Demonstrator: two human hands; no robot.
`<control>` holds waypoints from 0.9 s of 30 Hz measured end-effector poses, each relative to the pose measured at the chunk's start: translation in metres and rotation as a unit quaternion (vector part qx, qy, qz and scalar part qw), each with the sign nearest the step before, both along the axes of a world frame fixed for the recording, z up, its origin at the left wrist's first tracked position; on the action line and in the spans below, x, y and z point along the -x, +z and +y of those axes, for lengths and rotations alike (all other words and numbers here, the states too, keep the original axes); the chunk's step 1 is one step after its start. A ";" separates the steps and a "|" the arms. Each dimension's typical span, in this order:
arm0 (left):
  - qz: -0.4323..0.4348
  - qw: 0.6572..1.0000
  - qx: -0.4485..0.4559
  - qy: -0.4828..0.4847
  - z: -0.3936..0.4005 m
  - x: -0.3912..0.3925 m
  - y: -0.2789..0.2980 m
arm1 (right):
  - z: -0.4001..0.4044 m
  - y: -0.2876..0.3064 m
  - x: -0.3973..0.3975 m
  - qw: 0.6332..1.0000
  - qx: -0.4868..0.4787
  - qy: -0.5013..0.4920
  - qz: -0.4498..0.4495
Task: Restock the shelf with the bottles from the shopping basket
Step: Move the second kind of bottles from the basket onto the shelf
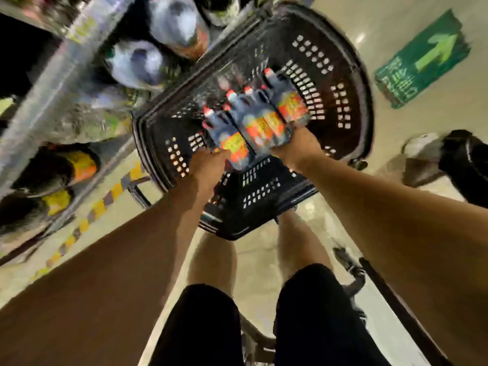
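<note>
A black plastic shopping basket [340, 75] stands on the floor in front of me. Over its middle I hold a shrink-wrapped pack of several dark bottles [256, 117] with red caps and orange-yellow labels. My left hand [208, 165] grips the pack's near left end and my right hand [298, 146] grips its near right end. The shelf [52, 83] runs along the left, with large dark bottles [140, 64] on its lower levels. The whole view is blurred by motion.
A green floor sticker with an arrow [422, 59] lies at the far right. Yellow-striped tape [87, 220] marks the floor along the shelf base. A shoe and dark object [449, 159] are at the right. My bare legs and black shorts fill the bottom.
</note>
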State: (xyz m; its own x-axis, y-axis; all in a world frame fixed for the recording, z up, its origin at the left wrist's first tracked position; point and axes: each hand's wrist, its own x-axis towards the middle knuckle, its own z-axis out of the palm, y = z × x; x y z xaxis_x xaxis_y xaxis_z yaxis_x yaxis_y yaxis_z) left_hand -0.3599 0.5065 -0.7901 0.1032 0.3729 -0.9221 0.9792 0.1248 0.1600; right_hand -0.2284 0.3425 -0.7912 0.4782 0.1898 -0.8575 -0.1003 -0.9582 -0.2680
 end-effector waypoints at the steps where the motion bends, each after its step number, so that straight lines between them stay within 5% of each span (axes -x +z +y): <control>1: 0.014 1.000 0.007 0.024 -0.002 0.007 -0.022 | 0.006 -0.018 0.002 1.000 0.001 0.008 0.010; 7: 0.021 0.982 -0.030 0.185 -0.023 0.013 -0.135 | 0.022 -0.123 0.013 0.999 0.001 -0.027 0.020; 11: -0.017 0.972 -0.073 0.224 -0.037 -0.010 -0.172 | 0.032 -0.165 0.010 1.000 -0.001 -0.023 0.008; 16: 0.037 0.966 -0.073 0.244 -0.031 0.008 -0.250 | 0.043 -0.189 0.015 1.000 -0.004 0.011 -0.023; 27: -0.036 0.979 -0.101 0.174 -0.017 0.014 -0.057 | 0.024 -0.072 0.016 0.989 -0.070 -0.126 -0.039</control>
